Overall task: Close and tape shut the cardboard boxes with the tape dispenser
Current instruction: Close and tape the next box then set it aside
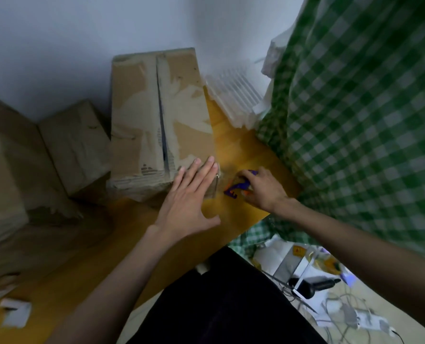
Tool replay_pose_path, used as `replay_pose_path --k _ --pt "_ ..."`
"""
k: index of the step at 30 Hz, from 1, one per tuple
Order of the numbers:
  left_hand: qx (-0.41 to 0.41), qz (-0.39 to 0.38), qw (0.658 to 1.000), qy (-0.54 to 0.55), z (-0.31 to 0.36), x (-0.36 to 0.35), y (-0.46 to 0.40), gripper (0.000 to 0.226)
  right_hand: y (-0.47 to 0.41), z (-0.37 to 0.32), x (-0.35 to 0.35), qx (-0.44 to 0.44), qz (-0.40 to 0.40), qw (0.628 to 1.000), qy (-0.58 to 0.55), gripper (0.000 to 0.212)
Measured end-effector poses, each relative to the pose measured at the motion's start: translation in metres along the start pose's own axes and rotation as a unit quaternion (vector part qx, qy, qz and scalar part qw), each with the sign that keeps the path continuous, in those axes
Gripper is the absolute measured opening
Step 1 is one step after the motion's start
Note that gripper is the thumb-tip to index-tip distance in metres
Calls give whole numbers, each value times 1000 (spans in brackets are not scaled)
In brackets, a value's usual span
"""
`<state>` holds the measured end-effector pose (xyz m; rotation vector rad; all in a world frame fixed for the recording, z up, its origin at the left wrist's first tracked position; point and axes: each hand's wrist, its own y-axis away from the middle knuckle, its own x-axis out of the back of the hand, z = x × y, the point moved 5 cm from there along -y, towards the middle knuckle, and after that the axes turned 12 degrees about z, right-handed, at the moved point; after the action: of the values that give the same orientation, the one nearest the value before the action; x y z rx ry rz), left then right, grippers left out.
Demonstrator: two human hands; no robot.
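Hands come first from where I stand. Left hand (pixel 190 192), fingers straight and spread, lies flat on the near right corner of the cardboard box (pixel 157 120), apparently to steady it and press the flaps down. Right hand (pixel 261 187) has its grip curled round the purple and orange tape dispenser (pixel 238 186), held low just beside that same corner, over the wooden floor (pixel 241 150). A faint clear sheen seems to run from dispenser to corner, which may be tape; blur makes it hard to be sure. I judge a strip is being started there.

Beyond the hands, the box runs away toward the wall. Its two top flaps meet with a dark seam (pixel 162 120) open between them, no tape across it that I can see, so sealing is not yet done.

Further left, more cardboard boxes (pixel 75 142) sit against the wall. At right hangs a green checked cloth (pixel 360 120).
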<state>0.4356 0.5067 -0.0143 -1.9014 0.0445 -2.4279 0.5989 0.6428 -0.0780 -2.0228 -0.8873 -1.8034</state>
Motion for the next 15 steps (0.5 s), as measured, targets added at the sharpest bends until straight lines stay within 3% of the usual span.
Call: replay_pose_path --k 7,10,12,13,15 --pt "2 -12 1000 1 1 2 -1 115 -2 18 -26 -24 45 999 -7 47" --pt "4 -18 1000 0 1 4 -2 114 -10 18 -42 -1 9 1000 1 50" --pt "5 -24 1000 -1 2 5 -3 113 -11 17 -47 -15 -21 998 -52 35" --pt "5 -27 1000 -1 2 5 -3 112 -13 17 -48 -9 -12 997 -75 24" --pt "7 -31 999 4 3 6 -3 112 -16 14 -49 -8 20 992 -125 22"
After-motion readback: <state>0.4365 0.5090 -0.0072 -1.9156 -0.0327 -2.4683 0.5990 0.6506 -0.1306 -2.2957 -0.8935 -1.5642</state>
